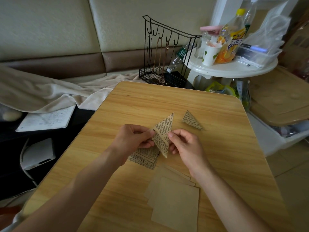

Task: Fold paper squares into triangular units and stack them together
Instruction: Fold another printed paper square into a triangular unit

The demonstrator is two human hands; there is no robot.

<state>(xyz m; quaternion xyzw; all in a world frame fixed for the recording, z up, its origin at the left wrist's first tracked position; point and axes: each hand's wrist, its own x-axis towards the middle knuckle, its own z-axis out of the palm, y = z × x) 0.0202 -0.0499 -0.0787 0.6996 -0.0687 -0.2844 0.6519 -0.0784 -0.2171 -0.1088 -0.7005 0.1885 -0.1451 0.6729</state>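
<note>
Just above the wood-grain bench [209, 148], both hands pinch a newsprint paper [163, 131] folded into a long triangle. The left hand [133, 139] grips its left edge between thumb and fingertips; the right hand [185, 144] nips the right edge, other fingers curled. Another printed sheet [145, 159] lies flat beneath. A finished triangle [191, 120] sits apart to the right. Plain tan squares [173, 201] lie fanned nearer the person.

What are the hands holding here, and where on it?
Both hands hold one folded newsprint paper above the table. The left hand pinches its left corner; the right hand pinches its right edge near the middle.
</note>
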